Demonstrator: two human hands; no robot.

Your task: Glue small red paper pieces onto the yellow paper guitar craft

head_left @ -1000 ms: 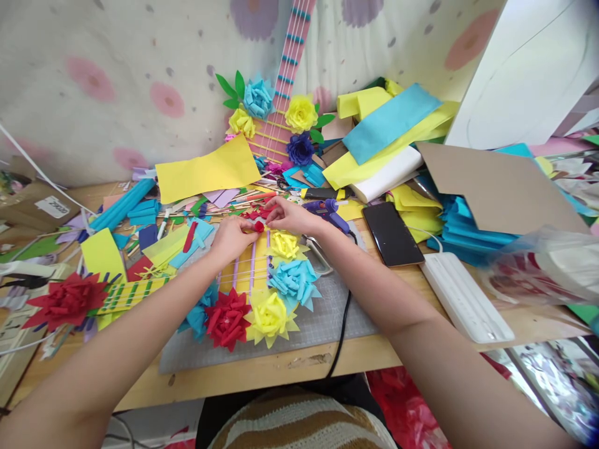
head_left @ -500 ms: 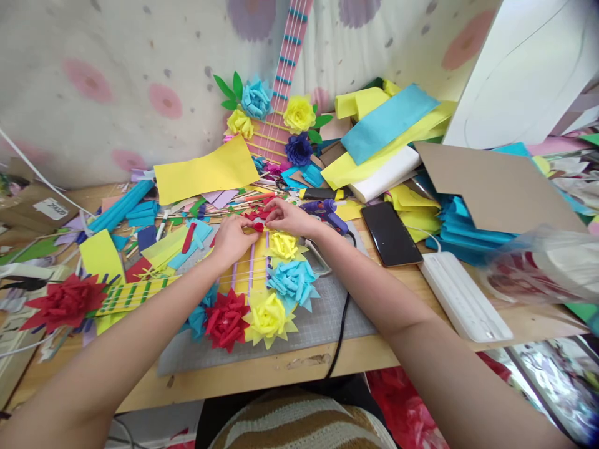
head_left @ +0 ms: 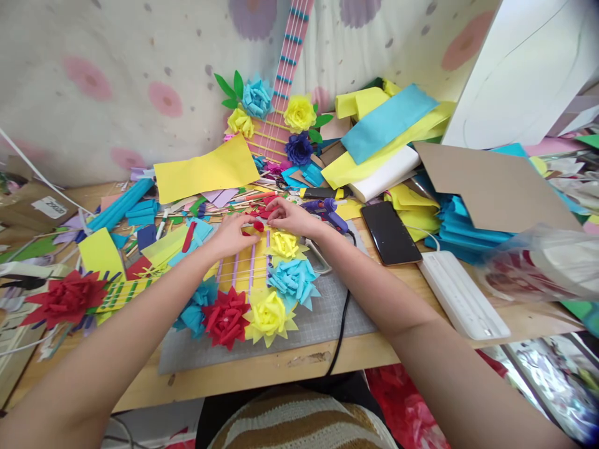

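My left hand (head_left: 233, 235) pinches a small red piece of rolled paper (head_left: 259, 226) between thumb and fingers, above the yellow paper guitar. My right hand (head_left: 292, 219) is just to its right, its fingers curved and slightly apart. Red paper scraps (head_left: 263, 211) lie right by its fingertips. The guitar's body (head_left: 241, 274) has purple strips and thin strings. Along its edge sit a red paper flower (head_left: 226, 318), yellow flowers (head_left: 270, 317) and blue flowers (head_left: 294, 279). My left forearm hides part of its neck (head_left: 124, 293).
A grey cutting mat (head_left: 309, 324) lies under the guitar. Close to my right hand are a purple glue gun (head_left: 327, 211) and a phone (head_left: 390, 234), with a white power strip (head_left: 463, 293) beyond. A pink paper guitar (head_left: 271, 134) leans at the back among paper scraps.
My hands have drawn slightly apart, and the red piece stays with my left hand. The left fingers have loosened a little around it. The guitar has shifted slightly to the left.
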